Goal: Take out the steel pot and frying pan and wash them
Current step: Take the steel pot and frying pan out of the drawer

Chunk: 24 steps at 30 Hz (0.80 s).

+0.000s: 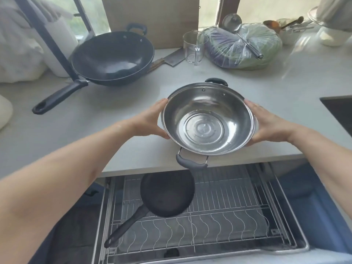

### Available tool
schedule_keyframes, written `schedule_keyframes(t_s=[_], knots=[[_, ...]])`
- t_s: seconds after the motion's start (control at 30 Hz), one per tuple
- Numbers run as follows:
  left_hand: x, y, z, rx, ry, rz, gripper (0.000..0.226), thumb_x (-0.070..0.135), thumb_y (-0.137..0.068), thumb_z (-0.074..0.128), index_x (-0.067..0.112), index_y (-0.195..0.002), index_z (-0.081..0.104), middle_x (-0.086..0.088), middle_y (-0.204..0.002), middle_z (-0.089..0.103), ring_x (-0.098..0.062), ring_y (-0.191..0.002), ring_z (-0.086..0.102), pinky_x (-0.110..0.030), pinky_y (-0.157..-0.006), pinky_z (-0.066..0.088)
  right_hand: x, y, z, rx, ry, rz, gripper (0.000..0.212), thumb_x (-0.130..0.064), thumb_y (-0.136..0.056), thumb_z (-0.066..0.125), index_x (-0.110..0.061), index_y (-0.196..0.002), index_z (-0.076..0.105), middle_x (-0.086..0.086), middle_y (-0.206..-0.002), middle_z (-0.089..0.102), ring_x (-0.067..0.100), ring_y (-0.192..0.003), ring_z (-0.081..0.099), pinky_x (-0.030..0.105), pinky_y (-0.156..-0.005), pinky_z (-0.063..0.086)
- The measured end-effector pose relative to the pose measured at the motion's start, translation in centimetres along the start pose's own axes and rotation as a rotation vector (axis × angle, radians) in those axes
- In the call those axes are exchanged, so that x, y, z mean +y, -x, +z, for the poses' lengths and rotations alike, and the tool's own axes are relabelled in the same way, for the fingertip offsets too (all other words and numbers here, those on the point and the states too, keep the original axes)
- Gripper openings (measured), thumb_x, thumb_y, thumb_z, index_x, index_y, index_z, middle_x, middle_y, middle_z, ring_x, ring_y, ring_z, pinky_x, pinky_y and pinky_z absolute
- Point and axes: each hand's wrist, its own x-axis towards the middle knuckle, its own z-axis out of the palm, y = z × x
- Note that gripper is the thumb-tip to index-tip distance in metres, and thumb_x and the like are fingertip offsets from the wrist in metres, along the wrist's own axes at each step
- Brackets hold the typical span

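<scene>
Step in hand: we judge that we are carrying the steel pot (208, 119) out of the pull-out wire rack (228, 212) toward the bench (114, 119); washing is not yet begun.
Left hand (150, 121): fingers clasped against the pot's left wall, just under the rim.
Right hand (266, 122): fingers clasped against the right wall, mirroring the left.
Pot's place: held between our palms, mouth up and tipped a little toward us, over the bench's front edge; whether its base touches the bench we cannot tell.
Handles: the near loop handle (191, 161) hangs past the edge, the far one (216, 80) points away; both are free.
Doing it well: we should keep pressure even on both sides, level the rim, then head right, where a dark corner of what may be the sink (337, 111) shows.
Frying pan (167, 193): in the rack below, handle toward our left; it comes next.
Watch for: the wok (112, 58) and the cleaver (167, 59) on the bench behind.
</scene>
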Motion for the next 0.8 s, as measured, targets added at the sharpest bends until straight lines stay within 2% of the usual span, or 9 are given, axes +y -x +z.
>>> schedule_keyframes(t_s=[0.13,0.23,0.3,0.43,0.53,0.6,0.67,0.73,0.8], knots=[[-0.5,-1.1,0.0,0.153,0.000,0.005,0.092,0.012,-0.072,0.084,0.009,-0.147,0.030,-0.007,-0.148,0.036,0.005,-0.116,0.032,-0.013,-0.099,0.026,-0.5,-0.4,0.2,0.077,-0.077,-0.003,0.142,-0.040,-0.045,0.097,-0.038,-0.155,0.008,-0.019,-0.156,0.018,0.005,-0.147,0.014,0.038,-0.122,0.018],[-1.3,-1.9,0.4,0.237,0.019,-0.098,0.100,0.020,-0.073,0.084,0.008,-0.151,0.022,-0.010,-0.154,0.030,-0.015,-0.136,0.035,-0.026,-0.112,0.027,-0.1,-0.4,1.0,0.120,-0.079,0.057,0.149,-0.058,-0.038,0.093,-0.038,-0.155,0.003,-0.018,-0.160,0.013,0.004,-0.148,0.010,0.040,-0.122,0.017],[-1.7,-2.2,0.7,0.255,0.028,-0.132,0.102,0.025,-0.073,0.084,0.009,-0.152,0.021,-0.010,-0.155,0.029,-0.018,-0.140,0.033,-0.033,-0.116,0.028,0.2,0.0,1.4,0.133,-0.103,0.063,0.150,-0.064,-0.036,0.089,-0.038,-0.155,0.002,-0.016,-0.161,0.012,0.003,-0.148,0.008,0.041,-0.123,0.017],[-2.7,-2.3,0.9,0.313,0.027,-0.139,0.102,0.030,-0.071,0.084,0.013,-0.152,0.024,-0.006,-0.156,0.028,-0.019,-0.141,0.032,-0.040,-0.116,0.028,-0.7,1.9,1.6,0.161,-0.103,0.039,0.145,-0.056,-0.045,0.091,-0.035,-0.156,0.000,-0.014,-0.162,0.009,0.003,-0.149,0.006,0.039,-0.123,0.015],[-3.0,-1.2,1.0,0.320,0.013,-0.124,0.099,0.030,-0.072,0.084,0.018,-0.152,0.026,-0.002,-0.157,0.026,-0.020,-0.141,0.030,-0.041,-0.116,0.028,-2.0,4.4,1.7,0.220,-0.065,0.064,0.133,-0.050,-0.056,0.088,-0.032,-0.156,0.002,-0.012,-0.164,0.003,-0.002,-0.147,0.001,0.025,-0.120,0.007],[-2.7,0.5,1.2,0.333,0.027,-0.104,0.096,0.031,-0.072,0.084,0.020,-0.151,0.029,0.000,-0.156,0.027,-0.019,-0.140,0.032,-0.042,-0.116,0.030,-3.1,6.6,2.3,0.318,-0.088,0.058,0.122,-0.056,-0.058,0.079,-0.031,-0.156,0.011,-0.012,-0.162,0.011,0.002,-0.148,0.010,0.031,-0.119,0.014],[-2.1,3.1,1.7,0.366,0.024,-0.063,0.089,0.032,-0.073,0.082,0.018,-0.148,0.035,-0.001,-0.152,0.033,-0.018,-0.135,0.038,-0.040,-0.113,0.034,-3.9,9.0,3.8,0.430,-0.142,-0.007,0.104,-0.059,-0.067,0.076,-0.029,-0.153,0.025,-0.010,-0.154,0.030,0.009,-0.142,0.031,0.036,-0.116,0.028],[-1.5,6.3,2.7,0.406,-0.012,-0.012,0.081,0.037,-0.074,0.078,0.018,-0.144,0.042,0.000,-0.144,0.042,-0.015,-0.122,0.048,-0.036,-0.105,0.042,-4.7,11.4,5.9,0.427,-0.144,-0.084,0.087,-0.064,-0.074,0.071,-0.027,-0.146,0.040,-0.013,-0.139,0.045,0.005,-0.130,0.045,0.024,-0.109,0.035],[-1.2,9.5,4.1,0.435,-0.052,0.035,0.070,0.040,-0.075,0.075,0.019,-0.137,0.051,0.002,-0.132,0.050,-0.013,-0.105,0.055,-0.034,-0.094,0.049,-5.4,13.3,8.2,0.306,-0.119,-0.115,0.081,-0.069,-0.071,0.065,-0.027,-0.139,0.048,-0.016,-0.131,0.049,0.000,-0.123,0.048,0.011,-0.104,0.034]])
